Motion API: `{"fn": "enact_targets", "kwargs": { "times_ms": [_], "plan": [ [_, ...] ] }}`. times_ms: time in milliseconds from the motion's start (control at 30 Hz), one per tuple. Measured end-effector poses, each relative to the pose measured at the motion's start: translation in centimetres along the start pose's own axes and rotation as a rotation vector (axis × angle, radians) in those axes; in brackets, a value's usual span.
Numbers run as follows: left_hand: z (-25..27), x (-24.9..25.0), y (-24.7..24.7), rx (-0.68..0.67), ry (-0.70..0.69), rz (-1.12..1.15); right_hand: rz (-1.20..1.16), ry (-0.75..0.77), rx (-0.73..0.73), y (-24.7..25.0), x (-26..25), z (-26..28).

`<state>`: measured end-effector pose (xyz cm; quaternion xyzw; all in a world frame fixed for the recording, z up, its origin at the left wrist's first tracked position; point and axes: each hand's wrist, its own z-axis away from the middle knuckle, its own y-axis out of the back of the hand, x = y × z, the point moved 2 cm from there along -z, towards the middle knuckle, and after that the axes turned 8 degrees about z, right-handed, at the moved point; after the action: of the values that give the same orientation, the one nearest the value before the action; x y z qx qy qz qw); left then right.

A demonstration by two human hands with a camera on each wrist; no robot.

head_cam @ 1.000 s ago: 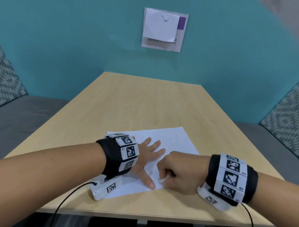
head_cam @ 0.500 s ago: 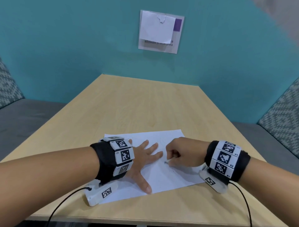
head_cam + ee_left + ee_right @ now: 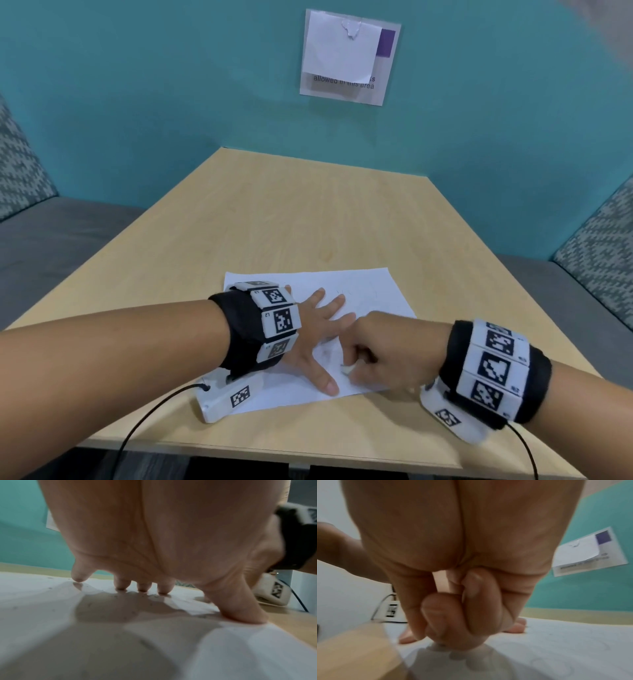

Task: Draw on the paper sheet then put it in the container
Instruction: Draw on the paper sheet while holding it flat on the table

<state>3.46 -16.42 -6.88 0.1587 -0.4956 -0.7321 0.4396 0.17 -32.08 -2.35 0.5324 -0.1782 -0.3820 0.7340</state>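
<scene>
A white paper sheet (image 3: 370, 287) with faint pencil lines lies on the wooden table (image 3: 308, 212) near its front edge. My left hand (image 3: 320, 327) lies flat on the sheet, fingers spread, fingertips (image 3: 142, 588) and thumb pressing it down. My right hand (image 3: 383, 353) is curled into a fist at the sheet's near right part, just right of the left thumb. It grips a small pale pen, mostly hidden; only its tip (image 3: 346, 369) peeks out on the paper, and a pale sliver of the pen (image 3: 439, 580) shows between the fingers. No container is in view.
The table runs back to a teal wall with a sign (image 3: 349, 56). Grey benches with patterned cushions flank it, left (image 3: 68, 233) and right (image 3: 565, 284). A camera box (image 3: 229, 397) under my left wrist rests on the sheet's near left corner; cables hang off the front edge.
My right hand, higher up the sheet half a second ago, has come back down toward the near edge beside the left thumb. The left hand has stayed flat on the paper.
</scene>
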Motion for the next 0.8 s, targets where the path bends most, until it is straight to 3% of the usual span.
{"fn": "enact_targets", "kwargs": {
  "times_ms": [200, 333, 467, 667, 800],
  "plan": [
    [0.1, 0.2, 0.2, -0.02, 0.009, -0.031, 0.032, -0.101, 0.033, 1.1, 2.2, -0.4],
    [0.2, 0.1, 0.4, -0.025, -0.006, -0.046, 0.047, -0.02, -0.015, 0.2, 0.8, -0.3],
    [0.3, 0.2, 0.6, -0.052, 0.013, -0.089, 0.031, -0.146, 0.039, 1.4, 3.1, -0.6],
    [-0.2, 0.9, 0.4, -0.008, -0.016, -0.014, 0.037, -0.154, 0.037, 1.0, 2.9, -0.6],
    [-0.2, 1.1, 0.3, 0.017, -0.036, 0.008, 0.036, 0.006, -0.021, -0.2, -0.3, 0.3]
  ]
}}
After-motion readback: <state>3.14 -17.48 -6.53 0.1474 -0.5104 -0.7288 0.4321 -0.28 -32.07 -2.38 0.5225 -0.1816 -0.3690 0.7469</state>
